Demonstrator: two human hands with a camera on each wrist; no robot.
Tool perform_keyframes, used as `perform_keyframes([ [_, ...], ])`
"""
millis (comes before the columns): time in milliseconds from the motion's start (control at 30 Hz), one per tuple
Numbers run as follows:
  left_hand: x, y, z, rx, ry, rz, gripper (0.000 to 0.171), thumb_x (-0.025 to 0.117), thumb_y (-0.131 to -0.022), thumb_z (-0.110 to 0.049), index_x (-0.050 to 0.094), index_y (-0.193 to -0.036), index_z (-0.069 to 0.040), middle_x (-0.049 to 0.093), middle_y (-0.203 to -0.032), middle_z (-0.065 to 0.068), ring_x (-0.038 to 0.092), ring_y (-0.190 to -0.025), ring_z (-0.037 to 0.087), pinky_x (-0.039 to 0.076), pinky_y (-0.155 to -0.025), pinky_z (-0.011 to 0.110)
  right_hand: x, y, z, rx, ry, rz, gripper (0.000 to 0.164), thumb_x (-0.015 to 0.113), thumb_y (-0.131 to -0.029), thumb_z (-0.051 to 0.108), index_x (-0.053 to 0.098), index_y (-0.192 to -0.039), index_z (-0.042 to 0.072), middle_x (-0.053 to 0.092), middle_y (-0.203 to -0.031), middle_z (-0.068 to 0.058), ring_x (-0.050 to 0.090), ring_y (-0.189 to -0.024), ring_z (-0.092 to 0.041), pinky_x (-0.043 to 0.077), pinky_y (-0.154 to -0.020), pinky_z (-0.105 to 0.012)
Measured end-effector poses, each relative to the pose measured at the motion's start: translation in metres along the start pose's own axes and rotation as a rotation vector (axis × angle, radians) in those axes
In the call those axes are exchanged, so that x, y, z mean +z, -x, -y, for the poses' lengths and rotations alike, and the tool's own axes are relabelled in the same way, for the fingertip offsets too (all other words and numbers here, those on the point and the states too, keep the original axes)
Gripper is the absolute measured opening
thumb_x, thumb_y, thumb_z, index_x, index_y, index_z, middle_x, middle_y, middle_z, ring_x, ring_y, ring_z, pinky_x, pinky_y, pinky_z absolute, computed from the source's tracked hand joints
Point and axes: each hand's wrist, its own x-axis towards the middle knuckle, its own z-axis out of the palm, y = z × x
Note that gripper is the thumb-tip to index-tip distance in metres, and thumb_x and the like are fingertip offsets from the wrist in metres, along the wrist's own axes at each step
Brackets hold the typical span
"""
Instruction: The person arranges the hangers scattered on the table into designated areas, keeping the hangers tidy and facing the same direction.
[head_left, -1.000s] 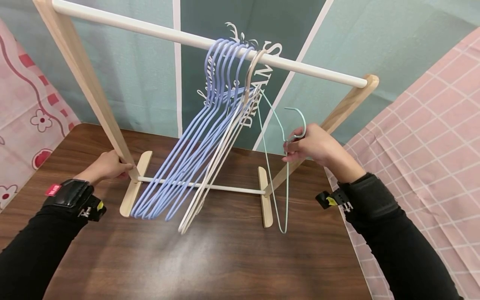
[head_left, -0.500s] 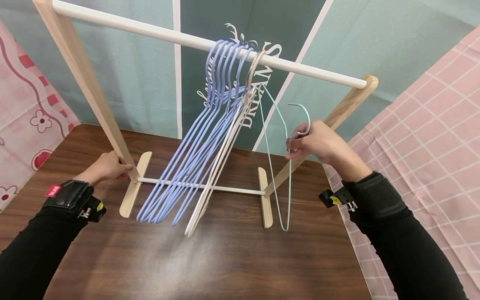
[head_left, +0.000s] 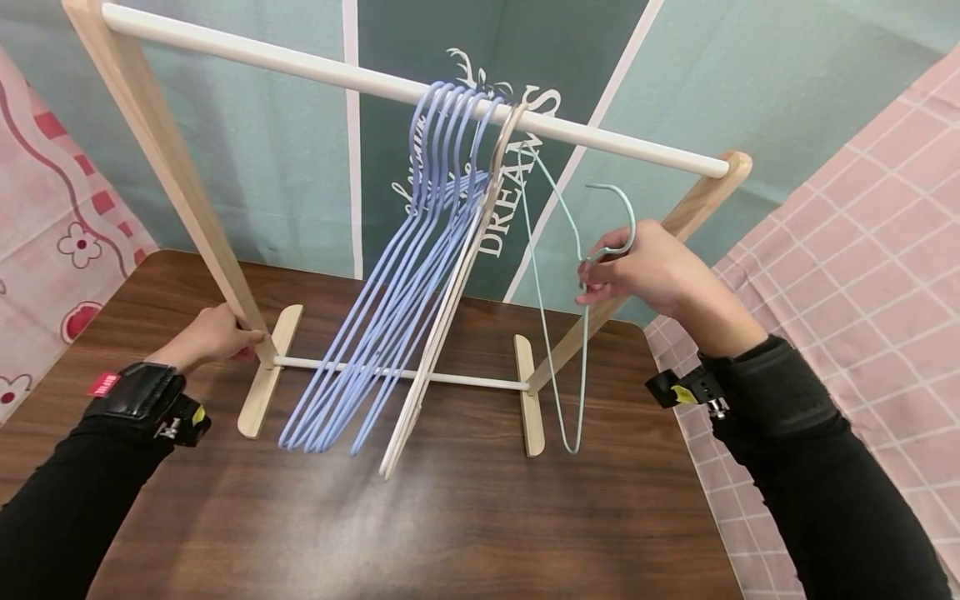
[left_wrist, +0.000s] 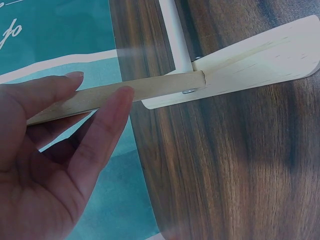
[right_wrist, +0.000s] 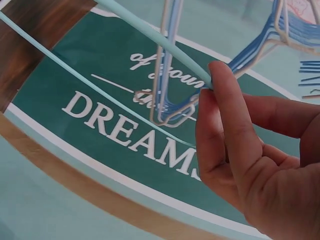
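My right hand (head_left: 652, 262) pinches a mint-green wire hanger (head_left: 583, 367) just below its hook, to the right of the other hangers and under the rack's top rail. The hook stands free of the rail, its open end toward the left. In the right wrist view, fingertips and thumb close on the mint wire (right_wrist: 150, 35). With my left hand (head_left: 213, 336) I grip the left wooden post of the rack (head_left: 176, 187) near its foot; the left wrist view shows thumb and fingers on either side of that post (left_wrist: 155, 86). Several blue hangers (head_left: 360, 333) and white hangers (head_left: 427, 367) hang together mid-rail.
The white top rail (head_left: 262, 57) spans both wooden posts, and a thinner white bar (head_left: 472, 381) joins them low down. The rack stands on a dark wood table (head_left: 375, 533). Behind it hangs a green printed cloth (head_left: 450, 33); a pink checked cloth (head_left: 847, 275) borders the right.
My right hand has risen and shifted right with the mint hanger, bringing its hook closer to the rail's height. The hanging blue and white hangers have swung slightly right. My left hand stays put.
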Motion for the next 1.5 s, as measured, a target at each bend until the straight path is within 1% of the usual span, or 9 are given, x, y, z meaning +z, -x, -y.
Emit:
perform_keyframes([
  [233, 0.0, 0.001, -0.001, 0.001, 0.004, 0.0, 0.03, 0.056, -0.088, -0.01, 0.054, -0.093, 0.02, 0.063, -0.065, 0.013, 0.063, -0.061, 0.023, 0.051, -0.054, 0.034, 0.0, 0.006, 0.014, -0.025, 0.029, -0.032, 0.009, 0.053, -0.083, -0.006, 0.059, -0.087, -0.01, 0.064, -0.075, -0.008, 0.067, -0.067, -0.022, 0.051, -0.075, -0.029],
  [400, 0.0, 0.001, -0.001, 0.008, 0.01, 0.0, 0.029, 0.056, -0.088, -0.009, 0.054, -0.093, 0.019, 0.063, -0.064, 0.011, 0.063, -0.061, 0.024, 0.051, -0.055, 0.035, 0.001, 0.009, 0.022, -0.043, -0.006, -0.031, 0.008, 0.051, -0.083, -0.007, 0.059, -0.084, -0.009, 0.064, -0.076, -0.011, 0.067, -0.067, -0.023, 0.051, -0.076, -0.031],
  [500, 0.0, 0.001, -0.001, 0.012, 0.015, 0.002, 0.029, 0.056, -0.088, -0.009, 0.053, -0.093, 0.02, 0.063, -0.065, 0.013, 0.064, -0.062, 0.025, 0.052, -0.055, 0.035, 0.002, 0.01, 0.026, -0.057, -0.038, -0.037, 0.009, 0.05, -0.082, -0.009, 0.059, -0.082, -0.009, 0.063, -0.075, -0.012, 0.067, -0.066, -0.025, 0.052, -0.074, -0.034],
  [667, 0.0, 0.002, -0.001, 0.008, 0.022, 0.0, 0.03, 0.055, -0.088, -0.008, 0.052, -0.094, 0.021, 0.063, -0.066, 0.014, 0.064, -0.063, 0.025, 0.052, -0.056, 0.035, 0.005, 0.011, 0.034, -0.072, -0.041, -0.046, 0.007, 0.051, -0.083, -0.01, 0.059, -0.082, -0.009, 0.063, -0.074, -0.012, 0.067, -0.066, -0.025, 0.052, -0.072, -0.036],
  [767, 0.0, 0.001, -0.002, 0.006, 0.019, -0.002, 0.029, 0.055, -0.088, -0.008, 0.053, -0.094, 0.02, 0.063, -0.065, 0.012, 0.063, -0.062, 0.024, 0.052, -0.055, 0.035, 0.006, 0.011, 0.038, -0.076, -0.046, -0.048, 0.009, 0.052, -0.083, -0.009, 0.06, -0.079, -0.007, 0.063, -0.076, -0.012, 0.067, -0.066, -0.024, 0.052, -0.073, -0.035],
  [900, 0.0, 0.001, -0.002, 0.004, 0.017, 0.001, 0.03, 0.056, -0.088, -0.009, 0.053, -0.094, 0.02, 0.063, -0.065, 0.011, 0.063, -0.062, 0.023, 0.051, -0.055, 0.034, 0.009, 0.009, 0.043, -0.089, -0.059, -0.049, 0.012, 0.051, -0.082, -0.01, 0.061, -0.078, -0.006, 0.062, -0.076, -0.013, 0.066, -0.066, -0.023, 0.052, -0.074, -0.035],
  [1100, 0.0, 0.0, 0.0, 0.001, 0.004, 0.005, 0.03, 0.056, -0.089, -0.01, 0.053, -0.094, 0.019, 0.062, -0.064, 0.011, 0.062, -0.059, 0.019, 0.05, -0.053, 0.032, 0.016, 0.004, 0.052, -0.096, -0.06, -0.069, 0.007, 0.052, -0.082, -0.01, 0.059, -0.083, -0.008, 0.06, -0.077, -0.014, 0.066, -0.065, -0.022, 0.052, -0.073, -0.035],
  [1300, 0.0, 0.0, 0.001, 0.0, 0.009, 0.009, 0.031, 0.056, -0.089, -0.01, 0.052, -0.095, 0.019, 0.062, -0.064, 0.01, 0.061, -0.06, 0.02, 0.05, -0.053, 0.033, 0.023, -0.003, 0.058, -0.117, -0.121, -0.073, 0.009, 0.052, -0.081, -0.014, 0.058, -0.077, -0.008, 0.057, -0.071, -0.013, 0.064, -0.063, -0.02, 0.053, -0.07, -0.035],
  [1500, -0.001, 0.0, 0.001, -0.002, 0.015, 0.014, 0.033, 0.055, -0.089, -0.01, 0.049, -0.098, 0.021, 0.062, -0.066, 0.011, 0.062, -0.061, 0.021, 0.05, -0.054, 0.034, 0.029, -0.011, 0.06, -0.113, -0.151, -0.064, 0.013, 0.051, -0.08, -0.015, 0.053, -0.07, -0.008, 0.052, -0.072, -0.014, 0.06, -0.068, -0.02, 0.053, -0.069, -0.035],
])
